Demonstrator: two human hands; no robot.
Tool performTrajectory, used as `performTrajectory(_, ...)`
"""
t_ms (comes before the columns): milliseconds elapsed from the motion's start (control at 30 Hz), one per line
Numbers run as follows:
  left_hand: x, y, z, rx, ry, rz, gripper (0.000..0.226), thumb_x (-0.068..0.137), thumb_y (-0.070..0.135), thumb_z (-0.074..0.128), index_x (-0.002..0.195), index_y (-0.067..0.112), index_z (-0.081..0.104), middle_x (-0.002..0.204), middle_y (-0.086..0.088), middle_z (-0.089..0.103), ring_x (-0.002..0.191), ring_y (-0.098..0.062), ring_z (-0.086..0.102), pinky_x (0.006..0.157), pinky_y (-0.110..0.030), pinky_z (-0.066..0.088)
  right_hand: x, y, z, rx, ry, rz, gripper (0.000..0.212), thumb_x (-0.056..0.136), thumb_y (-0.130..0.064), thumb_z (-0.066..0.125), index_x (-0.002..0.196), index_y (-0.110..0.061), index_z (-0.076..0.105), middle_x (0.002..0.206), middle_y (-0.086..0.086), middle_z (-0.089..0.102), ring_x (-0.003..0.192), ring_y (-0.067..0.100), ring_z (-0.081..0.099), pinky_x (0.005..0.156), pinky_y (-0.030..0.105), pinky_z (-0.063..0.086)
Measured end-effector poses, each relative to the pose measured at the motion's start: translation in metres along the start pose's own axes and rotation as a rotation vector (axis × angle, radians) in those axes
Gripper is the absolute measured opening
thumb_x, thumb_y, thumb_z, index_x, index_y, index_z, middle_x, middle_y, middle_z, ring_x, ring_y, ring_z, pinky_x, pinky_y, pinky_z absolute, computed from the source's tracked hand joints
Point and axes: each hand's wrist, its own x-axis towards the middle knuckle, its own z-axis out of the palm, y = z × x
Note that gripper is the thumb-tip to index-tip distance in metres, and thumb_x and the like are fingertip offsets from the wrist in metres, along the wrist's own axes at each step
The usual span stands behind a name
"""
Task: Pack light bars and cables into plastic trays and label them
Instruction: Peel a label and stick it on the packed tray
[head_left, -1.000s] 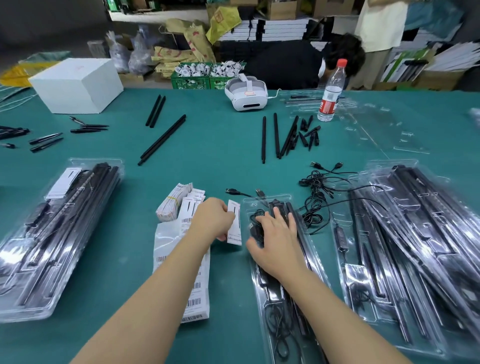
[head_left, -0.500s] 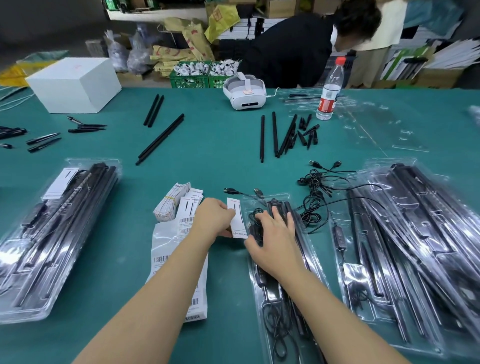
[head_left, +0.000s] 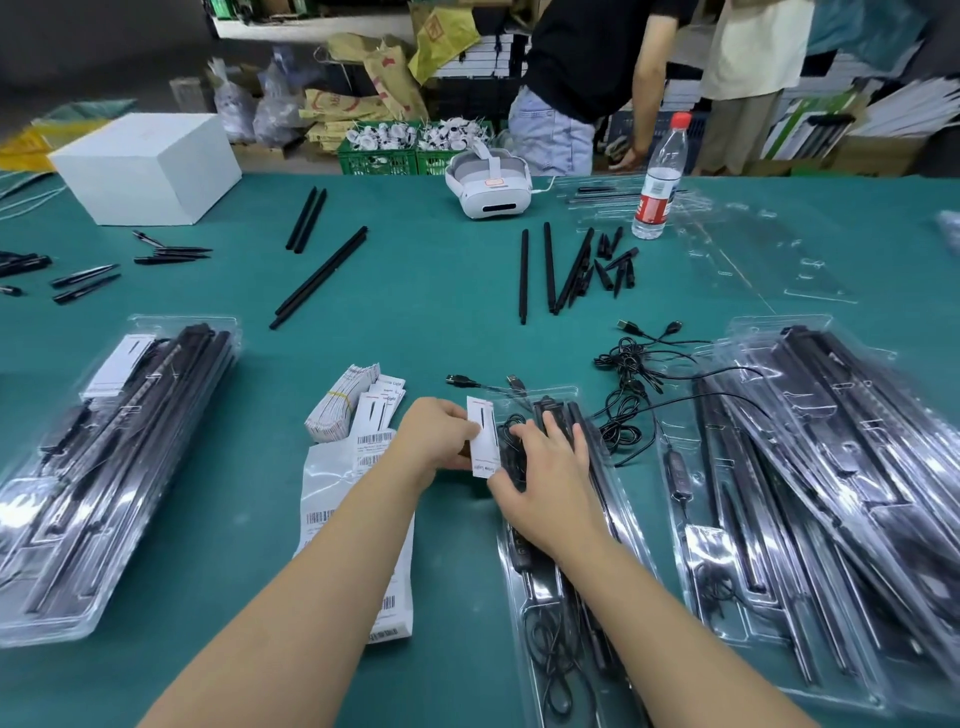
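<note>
Green table (head_left: 441, 322); label card (head_left: 483, 436), small print unreadable

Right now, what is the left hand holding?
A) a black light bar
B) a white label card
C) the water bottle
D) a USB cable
B: the left hand pinches a white label card at the left edge of the plastic tray.

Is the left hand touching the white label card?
Touching. The head view shows the left hand pinching the white label card at its left edge, beside the tray.
</note>
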Motion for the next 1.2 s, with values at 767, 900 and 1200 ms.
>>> performTrajectory(767,0.006,0.010,0.007,-0.192,-0.248,-0.172,0.022,0.103,0.015,0.049,0.110,0.001,0.064,0.093,-0.019,0.075,0.074,-0.029,0.074,0.063,-0.037,0.061,-0.001,-0.002,-0.002,0.078,0.038,0.016,0.043,0.084,-0.034,0.056,0.125,-0.021,0.053,0.128,-0.004,0.060,0.148,0.021,0.026,0.124,0.042,0.000)
performTrajectory(900,0.005,0.009,0.007,-0.177,-0.272,-0.158,0.025,0.102,0.020,0.052,0.114,0.001,0.064,0.093,-0.019,0.074,0.072,-0.028,0.073,0.062,-0.034,0.061,0.000,-0.002,-0.002,0.052,0.032,0.027,0.050,0.083,-0.035,0.058,0.129,-0.016,0.053,0.133,-0.001,0.058,0.147,0.021,0.028,0.124,0.043,0.001)
performTrajectory(1200,0.003,0.010,0.008,-0.139,-0.305,-0.191,0.026,0.102,0.025,0.054,0.111,0.003,0.066,0.092,-0.013,0.069,0.071,-0.023,0.068,0.059,-0.030,0.059,-0.001,-0.002,-0.003,0.047,0.028,0.016,0.045,0.082,-0.037,0.059,0.122,-0.017,0.055,0.127,-0.002,0.060,0.148,0.023,0.027,0.124,0.043,0.001)
